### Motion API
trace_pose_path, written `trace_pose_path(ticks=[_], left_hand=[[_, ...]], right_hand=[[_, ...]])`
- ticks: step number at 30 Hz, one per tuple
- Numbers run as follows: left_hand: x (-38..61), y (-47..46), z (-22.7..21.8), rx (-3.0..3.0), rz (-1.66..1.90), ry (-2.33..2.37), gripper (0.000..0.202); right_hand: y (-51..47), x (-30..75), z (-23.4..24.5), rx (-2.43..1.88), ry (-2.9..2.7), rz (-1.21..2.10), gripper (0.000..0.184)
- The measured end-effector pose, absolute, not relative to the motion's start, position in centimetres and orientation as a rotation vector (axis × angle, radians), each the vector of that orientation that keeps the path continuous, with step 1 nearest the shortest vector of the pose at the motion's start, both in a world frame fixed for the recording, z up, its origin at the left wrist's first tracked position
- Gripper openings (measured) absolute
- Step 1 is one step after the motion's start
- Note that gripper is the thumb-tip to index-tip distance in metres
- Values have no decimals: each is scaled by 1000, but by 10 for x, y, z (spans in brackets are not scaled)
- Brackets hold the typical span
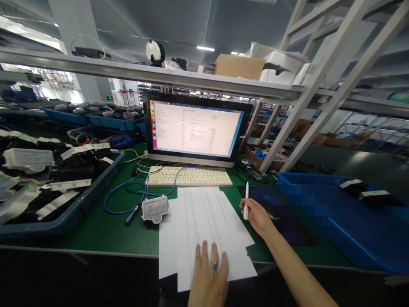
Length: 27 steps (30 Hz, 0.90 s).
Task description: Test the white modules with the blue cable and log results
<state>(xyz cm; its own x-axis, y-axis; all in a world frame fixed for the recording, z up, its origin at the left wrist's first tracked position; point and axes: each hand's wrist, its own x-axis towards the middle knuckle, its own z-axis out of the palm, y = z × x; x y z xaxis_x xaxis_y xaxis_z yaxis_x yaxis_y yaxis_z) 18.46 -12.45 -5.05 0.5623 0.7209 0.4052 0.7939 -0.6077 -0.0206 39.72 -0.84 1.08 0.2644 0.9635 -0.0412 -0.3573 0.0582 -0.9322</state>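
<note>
**Hands at the tabletop: one flat on paper, one pinching a pen**

- Left hand (209,273): palm down and laid open, fingers straight and only slightly parted, a ring on one of them. It presses on the near end of the printed sheets (204,213) and grips nothing.
- Right hand (258,216): fingers closed in a pinch on the lower end of a white pen (246,200). The hand hovers just off the right edge of the sheets, over the green tabletop (105,230).
- Pen: long axis stands nearly upright in the head view. The free end points up and away from the person, toward the monitor (194,128). Which end is the writing tip cannot be told.
- Sheets: several overlapping pages with rows of fine print. Long side runs from the keyboard (190,176) back to the tabletop's near edge, which they overhang.
- Nearby: a small white device (155,208) just left of the sheets, with a blue cable (121,196) looping beside it. A blue tray (79,204) of parts sits far left and a blue bin (351,238) to the right.
</note>
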Motion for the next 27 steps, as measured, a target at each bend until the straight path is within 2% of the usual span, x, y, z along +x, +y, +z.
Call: trace_pose_path(ticks=[5,11,17,22,27], left_hand=[[188,-123,-43,-2592,-613,-1361,39],[200,-122,-24,-2693,-535,-1454,35],[212,-114,13,-2980,-409,-1443,80],[220,-101,13,-3024,-233,-1544,86],[223,-102,1,-2956,-234,-1471,97]], right_hand=[[-15,391,15,-1063,-730,1198,40],[-23,383,18,-1081,-746,1231,45],[-31,373,4,-1253,-903,1035,48],[-32,368,-3,-1319,-1036,979,49],[-31,364,-6,-1394,-1166,868,29]])
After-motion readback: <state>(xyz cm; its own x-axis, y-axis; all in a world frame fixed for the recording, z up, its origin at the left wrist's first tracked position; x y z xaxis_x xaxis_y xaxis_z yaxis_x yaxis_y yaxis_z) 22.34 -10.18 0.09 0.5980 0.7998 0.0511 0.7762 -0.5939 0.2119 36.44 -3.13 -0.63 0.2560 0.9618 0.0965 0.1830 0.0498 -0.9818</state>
